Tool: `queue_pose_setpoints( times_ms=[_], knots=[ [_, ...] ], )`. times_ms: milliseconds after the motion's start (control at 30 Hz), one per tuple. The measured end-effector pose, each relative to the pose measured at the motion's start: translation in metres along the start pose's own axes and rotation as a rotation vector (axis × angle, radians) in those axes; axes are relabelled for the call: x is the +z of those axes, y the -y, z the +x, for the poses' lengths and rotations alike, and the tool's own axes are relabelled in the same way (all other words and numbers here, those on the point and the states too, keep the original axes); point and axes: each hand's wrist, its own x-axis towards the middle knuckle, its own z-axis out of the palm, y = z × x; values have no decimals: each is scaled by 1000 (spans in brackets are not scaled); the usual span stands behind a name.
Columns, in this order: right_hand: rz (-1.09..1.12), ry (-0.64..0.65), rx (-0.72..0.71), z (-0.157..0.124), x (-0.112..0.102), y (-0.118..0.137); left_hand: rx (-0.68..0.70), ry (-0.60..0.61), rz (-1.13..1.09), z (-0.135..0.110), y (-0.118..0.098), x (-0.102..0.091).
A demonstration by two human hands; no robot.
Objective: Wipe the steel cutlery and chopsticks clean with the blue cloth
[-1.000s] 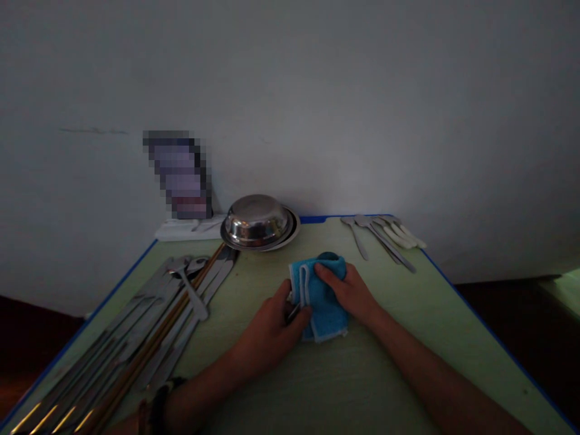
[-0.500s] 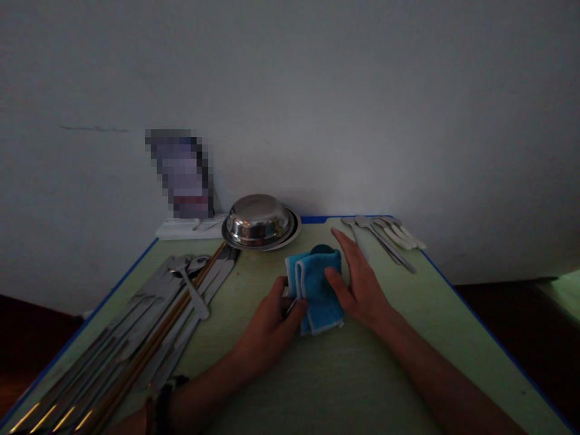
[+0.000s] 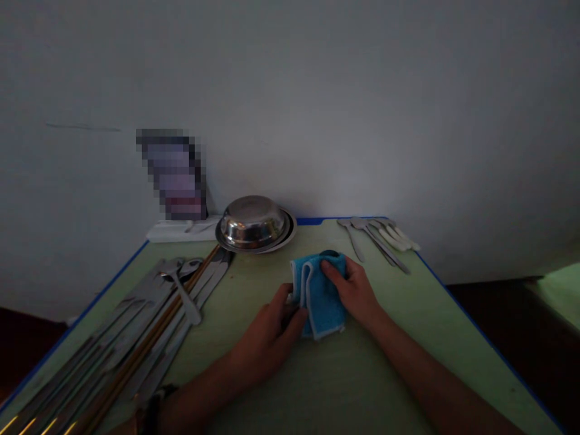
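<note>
A folded blue cloth [image 3: 321, 293] with a white hem lies on the green table [image 3: 408, 326]. My right hand [image 3: 356, 290] rests on the cloth's right side, fingers curled over it and gripping it. My left hand [image 3: 272, 335] is closed at the cloth's left edge, pinching a thin metal utensil handle that runs under the cloth. The rest of the utensil is hidden in the cloth.
Many long metal utensils [image 3: 149, 326] lie in a row on the left of the table. An upturned steel bowl [image 3: 254, 222] on a plate stands at the back. Several spoons [image 3: 380, 235] lie at the back right. A white tray [image 3: 179, 229] sits against the wall.
My right hand, which had opened and lifted off to the cloth's right, has come back onto the cloth and closed over it. The left hand has stayed at the cloth's left edge.
</note>
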Motion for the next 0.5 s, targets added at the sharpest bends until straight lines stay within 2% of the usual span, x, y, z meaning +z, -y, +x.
queue_pose_setpoints(
  times_ms=[133, 233, 300, 433, 500],
  knots=[
    [-11, -1, -61, -1, -2, 7, -25, 14, -50, 0, 0, 1],
    [3, -56, -52, -2, -1, 10, -16, 12, -82, 0, 0, 2],
    [145, -123, 40, -1, 0, 10, 11, -4, -119, 0, -1, 1],
    [594, -221, 370, 5, 2, 6, 43, -54, -182, 1, -1, 1],
    [708, -235, 463, 7, 2, 4, 47, -50, -174, 1, 1, 1]
  ],
)
